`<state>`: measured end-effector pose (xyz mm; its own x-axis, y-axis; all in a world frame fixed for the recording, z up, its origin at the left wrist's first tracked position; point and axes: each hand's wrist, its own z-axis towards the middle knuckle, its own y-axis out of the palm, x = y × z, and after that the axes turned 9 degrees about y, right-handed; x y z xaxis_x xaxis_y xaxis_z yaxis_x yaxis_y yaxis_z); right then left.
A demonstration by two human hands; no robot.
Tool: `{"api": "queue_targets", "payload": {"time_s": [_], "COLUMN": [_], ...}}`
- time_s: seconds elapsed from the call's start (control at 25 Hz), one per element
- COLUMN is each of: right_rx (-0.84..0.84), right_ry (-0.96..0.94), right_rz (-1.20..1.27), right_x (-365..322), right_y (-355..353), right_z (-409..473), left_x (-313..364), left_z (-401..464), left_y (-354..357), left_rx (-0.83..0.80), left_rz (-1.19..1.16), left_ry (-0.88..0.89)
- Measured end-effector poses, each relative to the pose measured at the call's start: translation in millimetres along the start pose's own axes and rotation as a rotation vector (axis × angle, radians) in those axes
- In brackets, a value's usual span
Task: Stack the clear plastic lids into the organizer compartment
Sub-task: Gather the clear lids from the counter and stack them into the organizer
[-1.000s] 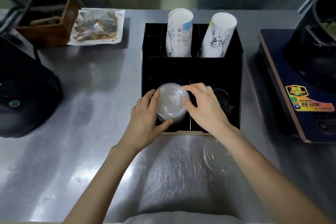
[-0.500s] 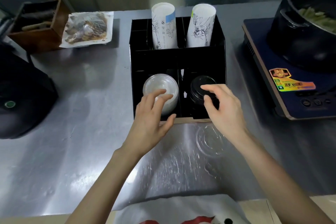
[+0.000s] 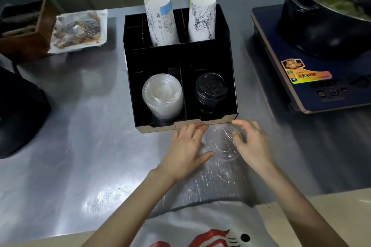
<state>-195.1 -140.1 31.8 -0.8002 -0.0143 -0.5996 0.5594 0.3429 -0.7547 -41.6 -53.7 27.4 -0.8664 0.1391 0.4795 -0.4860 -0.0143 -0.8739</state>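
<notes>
A stack of clear plastic lids [image 3: 162,94] stands in the front-left compartment of the black organizer [image 3: 180,54]. One loose clear lid [image 3: 220,144] lies on the steel counter just in front of the organizer. My left hand [image 3: 186,146] rests at its left edge with fingers spread and the thumb by the rim. My right hand [image 3: 251,142] curves around its right side, with the thumb touching the rim. The lid still lies flat on the counter, and neither hand has closed on it.
Black lids [image 3: 210,90] fill the front-right compartment and two paper cup stacks [image 3: 160,20] stand in the back ones. An induction cooker [image 3: 313,78] with a black pot [image 3: 329,16] is on the right. At left are a wrapped food tray [image 3: 78,30], a wooden box [image 3: 24,26] and a black appliance [image 3: 18,114].
Both hands have let go of the lid stack in the organizer and drawn back toward me. They now flank the loose lid on the counter.
</notes>
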Motion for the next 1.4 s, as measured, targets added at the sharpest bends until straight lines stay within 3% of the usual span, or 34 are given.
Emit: {"api": "queue_targets", "payload": {"time_s": [0.36, 0.84, 1.24, 1.4], "right_rx": [-0.099, -0.075, -0.097, -0.120], "right_ry": [0.121, 0.106, 0.068, 0.023], "right_rz": [-0.171, 0.023, 0.217, 0.294], "right_x": [6, -1, -21, -34], "right_y": [8, 1, -3, -3], "right_z": [2, -1, -7, -10], "left_x": [4, -1, -5, -1], "left_z": [13, -2, -28, -38], "left_y": [34, 32, 9, 0], "left_rx": [-0.168, -0.039, 0.111, 0.258], "left_rz": [0.075, -0.078, -0.463, -0.567], "left_ry": [-0.073, -0.051, -0.118, -0.187]}}
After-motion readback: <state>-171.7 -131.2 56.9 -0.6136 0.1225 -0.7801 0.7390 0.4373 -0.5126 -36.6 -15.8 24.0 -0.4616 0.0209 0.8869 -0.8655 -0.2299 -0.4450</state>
